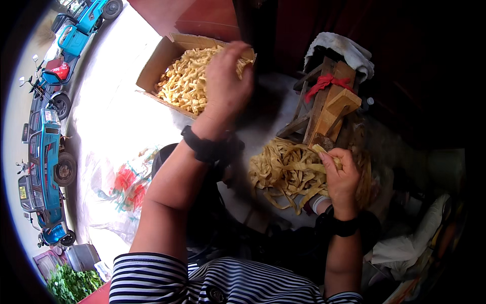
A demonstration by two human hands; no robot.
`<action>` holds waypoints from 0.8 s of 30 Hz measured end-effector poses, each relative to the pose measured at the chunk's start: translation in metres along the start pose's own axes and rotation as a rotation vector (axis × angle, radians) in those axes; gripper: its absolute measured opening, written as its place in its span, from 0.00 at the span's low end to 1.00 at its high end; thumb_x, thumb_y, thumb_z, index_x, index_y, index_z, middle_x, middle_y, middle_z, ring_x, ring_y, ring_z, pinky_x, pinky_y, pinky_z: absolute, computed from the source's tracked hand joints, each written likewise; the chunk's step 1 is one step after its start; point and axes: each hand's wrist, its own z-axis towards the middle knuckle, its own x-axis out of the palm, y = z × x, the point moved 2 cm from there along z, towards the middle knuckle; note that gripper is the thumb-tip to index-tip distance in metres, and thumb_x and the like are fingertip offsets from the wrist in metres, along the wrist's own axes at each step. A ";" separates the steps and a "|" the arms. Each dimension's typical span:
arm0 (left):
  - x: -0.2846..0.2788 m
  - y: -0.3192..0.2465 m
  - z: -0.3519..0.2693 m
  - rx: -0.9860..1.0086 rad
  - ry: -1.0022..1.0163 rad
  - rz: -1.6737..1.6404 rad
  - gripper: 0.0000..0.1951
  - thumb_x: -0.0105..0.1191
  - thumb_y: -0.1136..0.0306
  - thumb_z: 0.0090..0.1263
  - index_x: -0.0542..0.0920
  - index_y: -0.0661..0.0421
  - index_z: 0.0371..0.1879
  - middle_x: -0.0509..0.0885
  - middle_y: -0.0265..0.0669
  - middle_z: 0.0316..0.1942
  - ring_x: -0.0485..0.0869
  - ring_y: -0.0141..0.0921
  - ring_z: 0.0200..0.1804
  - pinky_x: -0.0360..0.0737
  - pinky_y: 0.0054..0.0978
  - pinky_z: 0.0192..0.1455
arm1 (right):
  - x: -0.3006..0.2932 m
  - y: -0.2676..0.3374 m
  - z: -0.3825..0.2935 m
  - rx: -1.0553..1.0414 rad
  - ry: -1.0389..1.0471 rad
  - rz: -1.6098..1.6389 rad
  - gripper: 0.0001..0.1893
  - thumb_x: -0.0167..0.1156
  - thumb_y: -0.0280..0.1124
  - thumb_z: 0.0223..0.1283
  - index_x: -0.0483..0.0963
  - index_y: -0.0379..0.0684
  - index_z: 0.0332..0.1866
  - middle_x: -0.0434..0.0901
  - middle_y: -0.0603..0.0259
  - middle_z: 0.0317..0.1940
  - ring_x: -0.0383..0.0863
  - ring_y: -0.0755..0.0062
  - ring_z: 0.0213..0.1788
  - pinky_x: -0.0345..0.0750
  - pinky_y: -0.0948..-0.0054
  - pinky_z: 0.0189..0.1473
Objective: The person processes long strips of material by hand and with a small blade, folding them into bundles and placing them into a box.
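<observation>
My left hand point(229, 78), slightly blurred, is over the right side of an open cardboard box point(149, 76). Its back faces me, so whether its fingers hold anything is hidden. Many short, knotted pale-yellow pieces point(186, 81), apparently bean-curd skin, fill the box. On the right, my right hand point(343, 176) pinches a flat yellowish strip point(317, 148) between thumb and fingers. Below and left of that hand lies a loose, tangled heap of long strips point(284, 165) of similar material. Both wrists wear dark bands.
A wooden frame point(322, 102), tied with red cloth point(328, 81) and topped by a whitish towel point(341, 49), stands beyond the heap. Plastic sheeting point(110, 197) covers ground at left. Blue three-wheeled vehicles point(49, 167) are parked farther left. Deep shadow hides much of the right.
</observation>
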 end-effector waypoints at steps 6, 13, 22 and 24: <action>0.046 -0.079 -0.099 -0.623 1.087 -0.927 0.10 0.50 0.74 0.69 0.80 0.63 0.44 0.84 0.32 0.33 0.80 0.21 0.38 0.78 0.20 0.43 | 0.008 0.027 0.002 -0.406 0.282 0.017 0.12 0.71 0.24 0.47 0.71 0.41 0.28 0.78 0.61 0.23 0.79 0.63 0.25 0.74 0.69 0.27; 0.017 -0.112 -0.121 -0.547 1.768 -1.333 0.11 0.56 0.65 0.69 0.82 0.60 0.40 0.83 0.30 0.30 0.79 0.20 0.34 0.75 0.19 0.36 | -0.017 0.020 -0.001 -0.306 0.151 0.207 0.12 0.68 0.31 0.53 0.72 0.38 0.26 0.74 0.61 0.19 0.75 0.72 0.22 0.70 0.75 0.26; 0.001 -0.103 -0.082 0.718 0.603 -0.455 0.05 0.55 0.69 0.52 0.76 0.55 0.24 0.76 0.35 0.27 0.79 0.35 0.26 0.76 0.30 0.27 | 0.007 0.000 -0.019 0.787 0.551 1.093 0.10 0.53 0.34 0.63 0.76 0.42 0.44 0.77 0.70 0.29 0.70 0.88 0.23 0.66 0.83 0.23; 0.002 -0.101 -0.083 0.753 0.585 -0.490 0.05 0.55 0.69 0.51 0.75 0.55 0.24 0.75 0.35 0.27 0.78 0.35 0.26 0.76 0.30 0.27 | 0.010 0.002 -0.030 0.908 0.566 1.005 0.12 0.53 0.35 0.62 0.75 0.42 0.47 0.75 0.72 0.28 0.69 0.89 0.22 0.65 0.84 0.22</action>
